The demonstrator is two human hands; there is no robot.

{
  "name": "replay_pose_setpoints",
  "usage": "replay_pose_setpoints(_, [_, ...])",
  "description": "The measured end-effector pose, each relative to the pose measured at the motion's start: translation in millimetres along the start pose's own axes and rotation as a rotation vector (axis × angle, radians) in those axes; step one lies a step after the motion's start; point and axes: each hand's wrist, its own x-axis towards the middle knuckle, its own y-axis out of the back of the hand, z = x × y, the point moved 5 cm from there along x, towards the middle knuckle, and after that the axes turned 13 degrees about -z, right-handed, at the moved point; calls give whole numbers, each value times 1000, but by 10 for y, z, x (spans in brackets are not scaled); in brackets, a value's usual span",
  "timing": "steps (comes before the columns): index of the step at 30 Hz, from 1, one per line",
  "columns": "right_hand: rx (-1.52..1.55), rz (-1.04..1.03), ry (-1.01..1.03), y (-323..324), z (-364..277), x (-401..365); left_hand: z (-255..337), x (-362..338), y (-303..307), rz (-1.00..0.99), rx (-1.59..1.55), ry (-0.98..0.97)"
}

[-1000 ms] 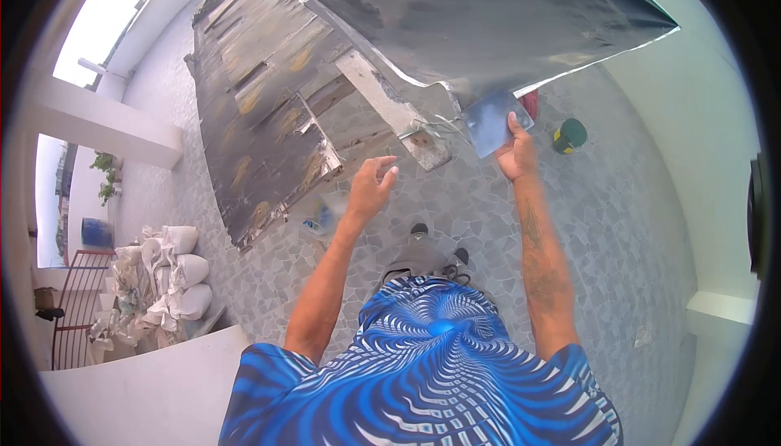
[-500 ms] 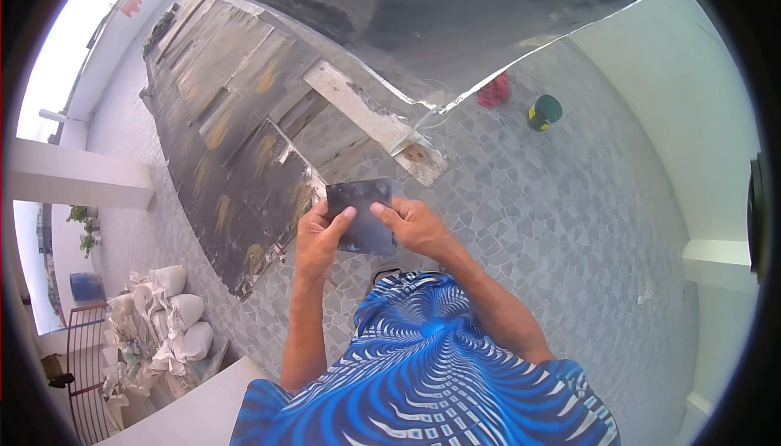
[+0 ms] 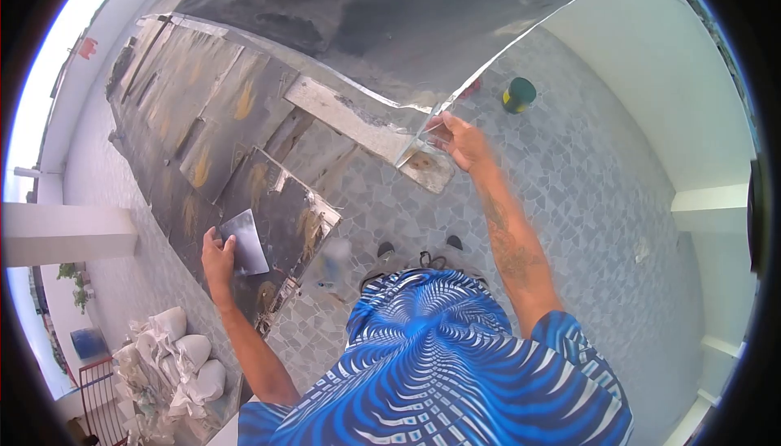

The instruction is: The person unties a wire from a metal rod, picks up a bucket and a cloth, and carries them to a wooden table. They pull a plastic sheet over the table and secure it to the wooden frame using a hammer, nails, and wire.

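Observation:
My left hand [image 3: 216, 263] grips a thin, flat rectangular plate [image 3: 247, 243], its thumb on the near face. The plate is grey and shiny, held tilted over the dark, worn boards [image 3: 211, 145]. My right hand [image 3: 462, 143] has reached forward to the near corner of a large dark sheet [image 3: 390, 39] with a whitish edge. Its fingers are bent in a pinch around a thin, partly clear strip [image 3: 416, 142] hanging from that corner. Exactly where the fingertips meet it is hard to see.
A pale, rough plank [image 3: 342, 117] runs below the sheet. A dark green bucket [image 3: 518, 95] stands on the stone-patterned floor [image 3: 561, 194]. White sacks [image 3: 191, 356] are heaped at lower left beside a metal railing [image 3: 102, 397]. A blue container [image 3: 87, 343] is behind them.
Both hands were together on the plate. My right hand has let go and moved forward to the sheet's corner. My left hand has carried the plate left, over the boards.

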Motion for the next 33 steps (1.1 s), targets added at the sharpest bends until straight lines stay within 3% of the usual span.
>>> replay_pose_setpoints(3, [370,102,96,83,163,-49,271,-45,-80,479,250,-334])
replay_pose_setpoints(4, [505,200,130,91,178,-113,392,-53,-154,442,108,-358])
replay_pose_setpoints(7, [806,447,266,396,133,-274,1577,-383,-476,229,-205,-464])
replay_pose_setpoints(10, [887,546,379,1325,57,-502,2470,-572,-1048,-11,-204,-701])
replay_pose_setpoints(13, [622,410,403,1449,-323,-830,3000,-610,-1584,-146,-202,-813])
replay_pose_setpoints(16, [587,197,429,1249,-625,-905,3260,-568,-1884,-78,-121,-904])
replay_pose_setpoints(19, [379,206,390,747,-1084,-1017,3371,-548,-2016,-77,32,-869])
replay_pose_setpoints(22, [-46,49,375,159,-1678,-854,3511,-547,-2067,-60,59,-786])
replay_pose_setpoints(25, [-533,-13,299,-540,-2041,-514,3723,-358,-2172,-55,52,-821])
replay_pose_setpoints(28, [-720,-70,241,-722,-2047,-368,3792,-9,-2051,-297,0,-517])
replay_pose_setpoints(31, [-723,42,86,-317,-1673,-429,3703,335,-2046,-233,22,-584])
replay_pose_setpoints(33, [-707,-47,-118,-37,-1129,-404,3801,350,-2025,-152,156,-592])
